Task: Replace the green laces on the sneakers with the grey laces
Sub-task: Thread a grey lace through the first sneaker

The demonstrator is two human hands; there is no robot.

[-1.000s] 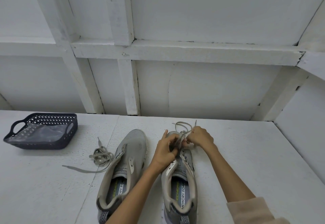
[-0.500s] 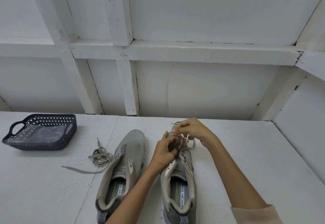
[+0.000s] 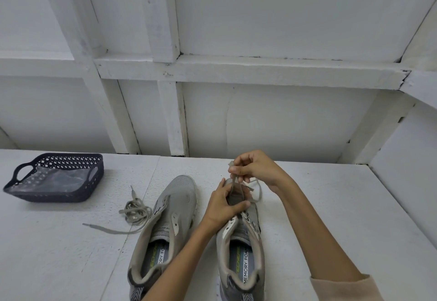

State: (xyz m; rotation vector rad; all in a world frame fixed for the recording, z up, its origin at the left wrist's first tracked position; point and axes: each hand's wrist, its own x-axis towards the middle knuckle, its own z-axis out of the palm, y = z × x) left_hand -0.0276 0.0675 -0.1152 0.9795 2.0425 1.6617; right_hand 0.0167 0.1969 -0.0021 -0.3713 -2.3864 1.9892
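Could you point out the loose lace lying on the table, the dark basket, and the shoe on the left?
loose lace [image 3: 136,210]: head view, on its tangled coil.
basket [image 3: 56,195]: head view, on its near wall.
left-hand sneaker [image 3: 182,192]: head view, on its toe.

The left hand covers the toe and front eyelets of the right-hand sneaker, so where the lace enters them cannot be seen, and its upper end vanishes in the fingers of the right hand. The bottom edge cuts off that sneaker's heel and the heel of the other sneaker beside it. Well left of it, the contents of the basket are too blurred to tell.
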